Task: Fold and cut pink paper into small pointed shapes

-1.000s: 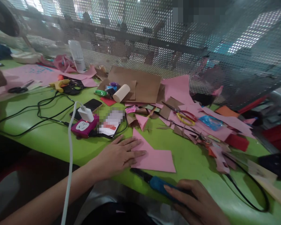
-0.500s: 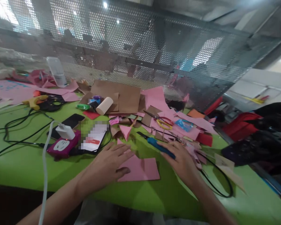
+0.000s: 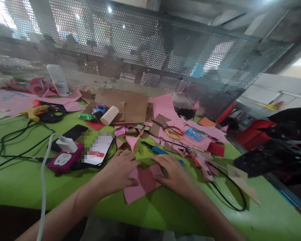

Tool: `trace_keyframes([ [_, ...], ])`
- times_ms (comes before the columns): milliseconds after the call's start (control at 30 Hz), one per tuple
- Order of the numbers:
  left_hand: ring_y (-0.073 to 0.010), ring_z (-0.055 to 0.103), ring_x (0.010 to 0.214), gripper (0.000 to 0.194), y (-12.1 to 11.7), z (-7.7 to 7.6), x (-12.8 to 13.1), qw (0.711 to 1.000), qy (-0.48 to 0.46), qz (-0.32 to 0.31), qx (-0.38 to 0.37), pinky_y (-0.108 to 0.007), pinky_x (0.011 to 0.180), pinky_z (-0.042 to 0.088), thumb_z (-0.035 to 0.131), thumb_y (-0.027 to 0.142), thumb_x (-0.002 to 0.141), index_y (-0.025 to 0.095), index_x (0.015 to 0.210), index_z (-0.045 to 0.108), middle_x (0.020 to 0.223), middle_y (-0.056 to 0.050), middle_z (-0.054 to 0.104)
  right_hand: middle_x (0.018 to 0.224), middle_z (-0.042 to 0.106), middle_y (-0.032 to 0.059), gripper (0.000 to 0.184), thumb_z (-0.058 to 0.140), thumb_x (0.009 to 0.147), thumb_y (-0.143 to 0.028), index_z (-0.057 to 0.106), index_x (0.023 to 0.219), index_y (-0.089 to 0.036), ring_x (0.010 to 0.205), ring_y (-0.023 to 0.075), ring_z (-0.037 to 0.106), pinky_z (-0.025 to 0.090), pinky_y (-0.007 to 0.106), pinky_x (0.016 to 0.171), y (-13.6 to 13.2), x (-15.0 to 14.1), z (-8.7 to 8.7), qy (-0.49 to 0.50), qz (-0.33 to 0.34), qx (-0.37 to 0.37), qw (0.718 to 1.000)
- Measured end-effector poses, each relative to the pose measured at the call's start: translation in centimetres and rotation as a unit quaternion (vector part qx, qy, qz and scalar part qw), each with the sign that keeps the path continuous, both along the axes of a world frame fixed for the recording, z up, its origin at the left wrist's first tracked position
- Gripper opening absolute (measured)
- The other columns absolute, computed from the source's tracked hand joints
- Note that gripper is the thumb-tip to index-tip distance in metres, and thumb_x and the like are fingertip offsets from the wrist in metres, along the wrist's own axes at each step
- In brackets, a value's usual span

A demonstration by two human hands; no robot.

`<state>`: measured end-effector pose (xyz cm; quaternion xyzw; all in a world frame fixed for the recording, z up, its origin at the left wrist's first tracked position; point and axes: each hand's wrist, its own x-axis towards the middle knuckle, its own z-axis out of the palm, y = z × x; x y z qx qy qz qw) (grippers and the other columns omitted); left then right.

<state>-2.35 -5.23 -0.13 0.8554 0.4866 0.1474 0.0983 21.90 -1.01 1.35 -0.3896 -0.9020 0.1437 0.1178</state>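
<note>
Magenta socket (image 3: 63, 159) (white charger (image 3: 67, 145) atop)

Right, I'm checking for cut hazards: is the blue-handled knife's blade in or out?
Out: on the blue-handled knife, a dark blade shows beyond the left end of the handle, which passes behind the right hand.

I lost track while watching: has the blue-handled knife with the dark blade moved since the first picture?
Yes. Judged against the pink pistol-shaped glue gun, the blue-handled knife moved farther back and closer to it.
</note>
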Motion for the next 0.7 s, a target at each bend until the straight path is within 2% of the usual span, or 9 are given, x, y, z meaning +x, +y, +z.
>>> trace_keyframes([
  [100, -0.0295, 0.052, 0.107, 0.041, 0.3, -0.2, 0.2, 1.000, -0.011, 0.007, -0.012, -0.046, 0.096, 0.037, 0.079, 0.041, 0.070, 0.022, 0.104, 0.064, 0.105, -0.005, 0.062, 0.119, 0.064, 0.0098, 0.049, 0.074, 0.082, -0.033, 0.059, 0.128, -0.022, 0.112, 0.0283, 0.054, 0.041, 0.042, 0.095, 0.1, -1.0, 0.3, -0.037, 0.015, -0.025, 0.999],
  [167, -0.0292, 0.052, 0.106, 0.039, 0.4, -0.3, 0.3, 1.000, -0.017, 0.010, -0.021, -0.044, 0.094, 0.039, 0.078, 0.042, 0.068, 0.021, 0.097, 0.062, 0.103, -0.005, 0.062, 0.103, 0.067, 0.0070, 0.027, 0.073, 0.082, -0.026, 0.068, 0.109, -0.021, 0.100, 0.0259, 0.056, 0.042, 0.038, 0.086, 0.2, -1.2, 0.6, -0.049, 0.010, -0.026, 0.998],
  [233, -0.0291, 0.052, 0.104, 0.040, 0.5, -0.4, 0.4, 0.999, -0.022, 0.018, -0.031, -0.042, 0.092, 0.040, 0.079, 0.044, 0.066, 0.020, 0.093, 0.060, 0.101, -0.005, 0.062, 0.088, 0.066, 0.0042, 0.002, 0.070, 0.083, -0.020, 0.070, 0.085, -0.020, 0.090, 0.0229, 0.057, 0.042, 0.034, 0.078, 0.3, -0.9, 1.0, -0.043, 0.004, -0.027, 0.999],
  [300, -0.0287, 0.053, 0.101, 0.042, 0.4, -0.4, 0.4, 0.998, -0.032, 0.028, -0.042, -0.041, 0.090, 0.041, 0.079, 0.046, 0.064, 0.020, 0.090, 0.058, 0.102, -0.005, 0.060, 0.083, 0.065, 0.0032, 0.011, 0.065, 0.084, -0.015, 0.065, 0.074, -0.020, 0.085, 0.0212, 0.058, 0.041, 0.032, 0.073, 0.7, -0.2, 1.3, -0.015, -0.010, -0.022, 1.000],
  [400, -0.0285, 0.053, 0.100, 0.045, 0.0, -0.2, 0.4, 0.997, -0.049, 0.035, -0.056, -0.041, 0.089, 0.041, 0.079, 0.046, 0.063, 0.020, 0.094, 0.059, 0.103, -0.005, 0.059, 0.094, 0.066, 0.0060, 0.009, 0.058, 0.084, -0.013, 0.062, 0.081, -0.020, 0.093, 0.0233, 0.058, 0.043, 0.035, 0.079, 2.0, 1.3, 1.5, 0.038, -0.065, 0.023, 0.997],
  [467, -0.0285, 0.054, 0.099, 0.044, -0.2, 0.1, 0.4, 0.996, -0.052, 0.031, -0.067, -0.042, 0.088, 0.040, 0.079, 0.045, 0.064, 0.021, 0.096, 0.060, 0.104, -0.005, 0.060, 0.101, 0.066, 0.0077, 0.009, 0.056, 0.082, -0.013, 0.060, 0.082, -0.021, 0.098, 0.0255, 0.058, 0.043, 0.038, 0.083, 2.9, 2.1, 1.2, 0.035, -0.103, 0.042, 0.993],
  [500, -0.0287, 0.055, 0.099, 0.043, -0.3, 0.2, 0.4, 0.996, -0.051, 0.029, -0.072, -0.042, 0.088, 0.040, 0.079, 0.045, 0.065, 0.021, 0.096, 0.060, 0.103, -0.005, 0.060, 0.098, 0.066, 0.0072, 0.010, 0.055, 0.081, -0.012, 0.059, 0.081, -0.021, 0.096, 0.0255, 0.058, 0.043, 0.038, 0.081, 3.3, 2.3, 0.9, 0.025, -0.113, 0.040, 0.992],
  [600, -0.0287, 0.056, 0.095, 0.044, -0.3, 0.4, 0.5, 0.995, -0.048, 0.033, -0.080, -0.042, 0.085, 0.040, 0.080, 0.045, 0.063, 0.020, 0.093, 0.060, 0.100, -0.005, 0.062, 0.085, 0.064, 0.0034, 0.015, 0.055, 0.075, -0.008, 0.056, 0.076, -0.022, 0.083, 0.0231, 0.060, 0.044, 0.034, 0.072, 3.9, 2.3, 0.1, 0.004, -0.120, 0.029, 0.992],
  [700, -0.0284, 0.057, 0.090, 0.047, -0.2, 0.3, 0.6, 0.995, -0.046, 0.044, -0.081, -0.041, 0.081, 0.040, 0.082, 0.047, 0.059, 0.020, 0.090, 0.059, 0.095, -0.004, 0.062, 0.087, 0.062, 0.0029, 0.018, 0.054, 0.071, -0.005, 0.055, 0.076, -0.023, 0.083, 0.0221, 0.058, 0.044, 0.033, 0.072, 3.8, 1.8, -0.3, 0.010, -0.119, 0.037, 0.992],
])
